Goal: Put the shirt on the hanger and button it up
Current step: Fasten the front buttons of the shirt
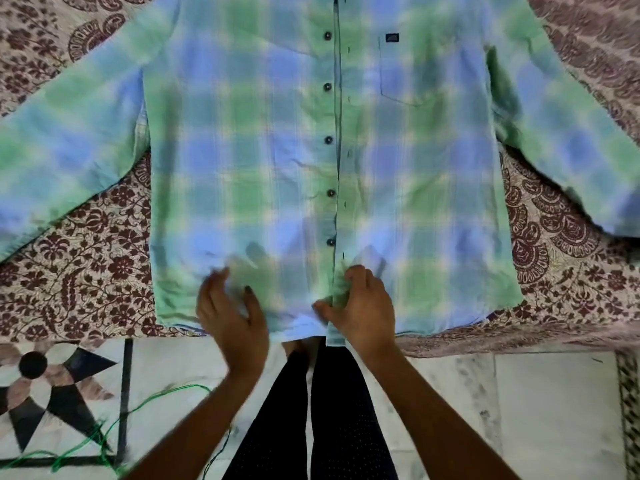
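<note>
Green-and-blue plaid cotton shirt [242, 161] lies flat, unbuttoned, filling frame centre on the printed bedspread [86, 265]. Right hand [360, 306] pinches the hem placket; left hand [232, 310] hovers open, blurred. I'd grip collar/shoulders: soft, light, floppy.

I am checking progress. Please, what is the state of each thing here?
Shirt: lying flat on the patterned bedcover, front open.
Buttons: five visible, all unfastened.
Left hand: open, blurred, over the hem.
Right hand: pinching the placket at the hem.
Hanger: not in view.
</note>
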A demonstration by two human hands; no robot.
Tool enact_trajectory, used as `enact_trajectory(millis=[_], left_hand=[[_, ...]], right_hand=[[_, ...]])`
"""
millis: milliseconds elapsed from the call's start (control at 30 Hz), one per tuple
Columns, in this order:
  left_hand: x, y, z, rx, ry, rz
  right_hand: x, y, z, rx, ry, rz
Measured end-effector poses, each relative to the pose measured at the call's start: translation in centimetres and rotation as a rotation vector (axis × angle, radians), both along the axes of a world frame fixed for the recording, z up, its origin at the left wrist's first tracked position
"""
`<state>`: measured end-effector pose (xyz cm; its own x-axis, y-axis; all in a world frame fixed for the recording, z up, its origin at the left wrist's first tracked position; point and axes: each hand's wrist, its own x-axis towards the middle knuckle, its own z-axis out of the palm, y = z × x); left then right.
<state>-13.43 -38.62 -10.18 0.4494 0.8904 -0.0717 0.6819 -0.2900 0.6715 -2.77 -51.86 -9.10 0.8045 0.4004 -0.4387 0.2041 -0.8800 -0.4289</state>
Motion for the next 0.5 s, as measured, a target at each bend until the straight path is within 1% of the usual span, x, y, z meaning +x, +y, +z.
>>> enact_trajectory(millis=[33,67,133,167,233,267,300,400,467,500], left_hand=[[0.3,-2.2,0.5,-0.164,-0.090,0.107],[0.5,-4.3,0.6,-0.357,-0.149,0.235],[1.2,-7.0,1.0,-0.729,-0.182,0.479],[1.4,-7.8,0.9,-0.848,-0.188,0.546],[2.0,-8.5,0.7,-0.980,-0.284,0.614],[2.4,-8.6,0.5,-1.028,-0.313,0.653],[2.7,-8.7,0.4,-1.072,-0.315,0.717],[3.1,-9.0,0.7,-1.180,-0.247,0.951],[3.0,-8.9,0.7,-1.210,-0.256,0.967],[2.8,-8.8,0.6,-1.202,-0.254,0.955]], right_hand=[[-0.6,0.0,-0.3,-0.001,0.001,-0.058],[-0.8,0.0,-0.1,0.029,0.018,-0.159],[-0.6,-0.6,0.0,0.111,0.136,-0.450],[-0.4,-1.2,-0.1,0.180,0.225,-0.622],[-0.1,-2.6,-0.3,0.431,0.447,-0.939],[-0.2,-3.3,-0.3,0.547,0.549,-1.053],[-0.3,-3.9,-0.3,0.629,0.619,-1.122],[-0.5,-4.8,-0.1,0.698,0.690,-1.114],[-0.7,-4.8,0.0,0.750,0.702,-1.072],[-0.7,-4.7,0.0,0.772,0.664,-1.053]])
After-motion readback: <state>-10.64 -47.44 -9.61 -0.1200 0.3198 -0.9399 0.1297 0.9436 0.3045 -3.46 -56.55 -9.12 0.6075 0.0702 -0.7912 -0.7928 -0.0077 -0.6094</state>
